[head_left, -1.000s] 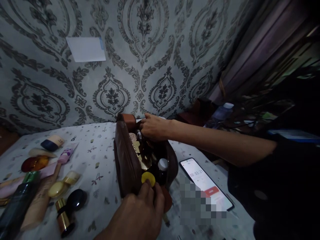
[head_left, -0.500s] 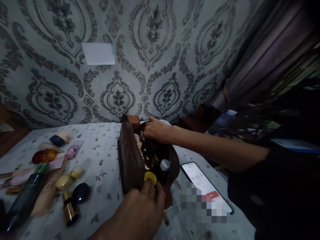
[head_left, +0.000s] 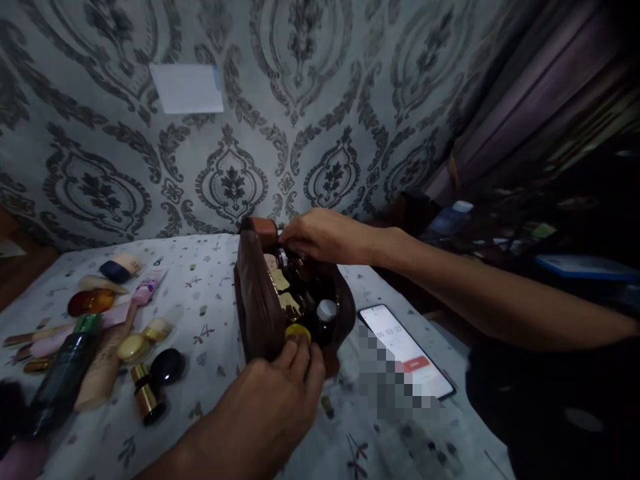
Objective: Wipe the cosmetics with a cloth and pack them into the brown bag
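Note:
A brown toiletry bag [head_left: 257, 300] stands unzipped on the patterned sheet. At its near end my left hand [head_left: 270, 393] has its fingers closed over the rim, right beside a round yellow lid [head_left: 297, 333] inside. Across the opening reaches my right hand [head_left: 325, 235], its curled fingers closed at the far rim near the tan end tab [head_left: 263, 230]; its fingertips are partly hidden. Inside the bag are a bottle with a white cap [head_left: 327, 311], gold-coloured items [head_left: 290, 303] and other containers in shadow.
Cosmetics lie left of the bag: a green-capped dark bottle [head_left: 65, 380], a beige tube [head_left: 103, 370], a gold-and-black bottle [head_left: 147, 393], a round black case [head_left: 167, 366] and small jars [head_left: 134, 348]. A phone [head_left: 415, 353] showing a timer lies right. Behind rises a patterned wall [head_left: 285, 133].
The view has tilted slightly, so the bag sits a little higher in the picture. My right hand has turned and lifted a little at the far rim. My left hand keeps its place.

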`<state>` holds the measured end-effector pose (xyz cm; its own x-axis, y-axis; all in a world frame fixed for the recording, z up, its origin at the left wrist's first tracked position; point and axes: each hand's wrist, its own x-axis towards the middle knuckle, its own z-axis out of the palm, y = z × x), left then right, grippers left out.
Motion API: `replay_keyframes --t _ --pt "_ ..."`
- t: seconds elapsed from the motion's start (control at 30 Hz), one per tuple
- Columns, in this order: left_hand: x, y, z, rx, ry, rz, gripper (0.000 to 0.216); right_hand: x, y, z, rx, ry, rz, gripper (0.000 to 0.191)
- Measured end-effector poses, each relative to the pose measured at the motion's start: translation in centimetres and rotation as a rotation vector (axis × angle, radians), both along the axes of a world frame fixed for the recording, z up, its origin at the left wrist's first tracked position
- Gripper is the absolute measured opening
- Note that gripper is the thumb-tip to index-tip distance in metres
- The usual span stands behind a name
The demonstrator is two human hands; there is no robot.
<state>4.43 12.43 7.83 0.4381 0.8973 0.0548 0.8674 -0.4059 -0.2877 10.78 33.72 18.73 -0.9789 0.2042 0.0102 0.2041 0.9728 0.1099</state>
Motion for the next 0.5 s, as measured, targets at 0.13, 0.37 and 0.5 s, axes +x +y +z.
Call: replay_keyframes --t 0.13,0.37,0.5 --pt "-1.6 -1.3 0.5 0.04 0.055 -0.053 0.052 0.7 -2.8 -1.4 -0.058 -0.054 0.047 0.021" --pt "-3.8 -2.7 0.7 0.022 0.02 -0.13 0.047 2.0 -4.8 -3.2 -0.175 -0.192 0.21 0.023" --pt "-4.1 -2.8 0.8 -0.024 -0.019 -0.154 0.05 0.9 -4.6 -4.6 -0.324 -0.228 0.271 0.018"
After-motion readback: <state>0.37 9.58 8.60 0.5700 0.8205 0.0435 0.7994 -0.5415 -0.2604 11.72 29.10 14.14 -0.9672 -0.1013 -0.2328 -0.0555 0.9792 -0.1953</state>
